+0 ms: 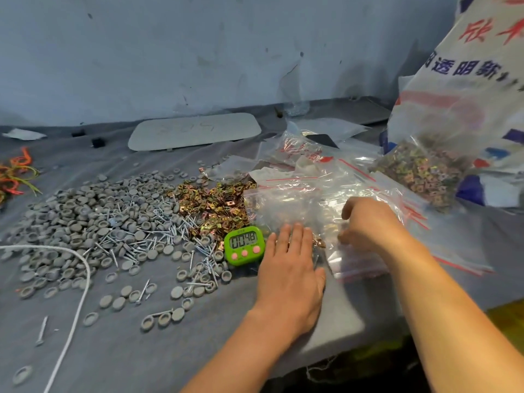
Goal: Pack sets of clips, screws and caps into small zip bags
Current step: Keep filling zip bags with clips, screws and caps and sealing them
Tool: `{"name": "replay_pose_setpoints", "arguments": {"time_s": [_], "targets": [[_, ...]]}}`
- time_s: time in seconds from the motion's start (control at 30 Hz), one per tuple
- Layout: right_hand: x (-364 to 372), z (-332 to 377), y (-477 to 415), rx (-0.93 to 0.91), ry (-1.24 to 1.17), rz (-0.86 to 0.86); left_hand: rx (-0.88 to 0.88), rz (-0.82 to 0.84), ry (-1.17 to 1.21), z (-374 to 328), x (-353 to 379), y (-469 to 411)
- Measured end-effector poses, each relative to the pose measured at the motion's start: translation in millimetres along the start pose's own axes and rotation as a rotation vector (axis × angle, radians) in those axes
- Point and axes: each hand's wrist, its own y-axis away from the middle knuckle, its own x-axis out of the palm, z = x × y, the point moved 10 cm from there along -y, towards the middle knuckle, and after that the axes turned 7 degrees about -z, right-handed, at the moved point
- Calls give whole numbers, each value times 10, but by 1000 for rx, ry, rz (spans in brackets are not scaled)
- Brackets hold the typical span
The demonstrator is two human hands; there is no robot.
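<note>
Many small zip bags (295, 199) with red seal strips lie heaped on the right of the table. The right hand (368, 225) curls its fingers down onto them; whether it pinches one is unclear. The left hand (289, 270) lies flat, fingers straight, just beside it. To its left stands a green timer (244, 245), then piles of brass clips (215, 205), screws (170, 231) and grey caps (85, 222).

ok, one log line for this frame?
phase: bagging | left hand: flat, beside timer | right hand: fingers curled on small zip bag | caps, screws, clips: loose piles
</note>
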Motion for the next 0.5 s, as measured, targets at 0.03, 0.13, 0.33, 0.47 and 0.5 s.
{"name": "replay_pose_setpoints", "arguments": {"time_s": [0.03,0.13,0.33,0.47,0.5], "targets": [[-69,-44,-9,27,-38,-53,-20,-20,3,1,-44,-3],[-244,-96,27,9,-151,-133,-38,-85,32,-20,-148,29],[-36,134,523,-204,108,155,55,-180,2,-95,-208,15],[64,229,618,-214,245,107,85,-188,11,-133,-207,25],[26,199,604,-189,213,74,83,-196,13,-130,-220,36]]}}
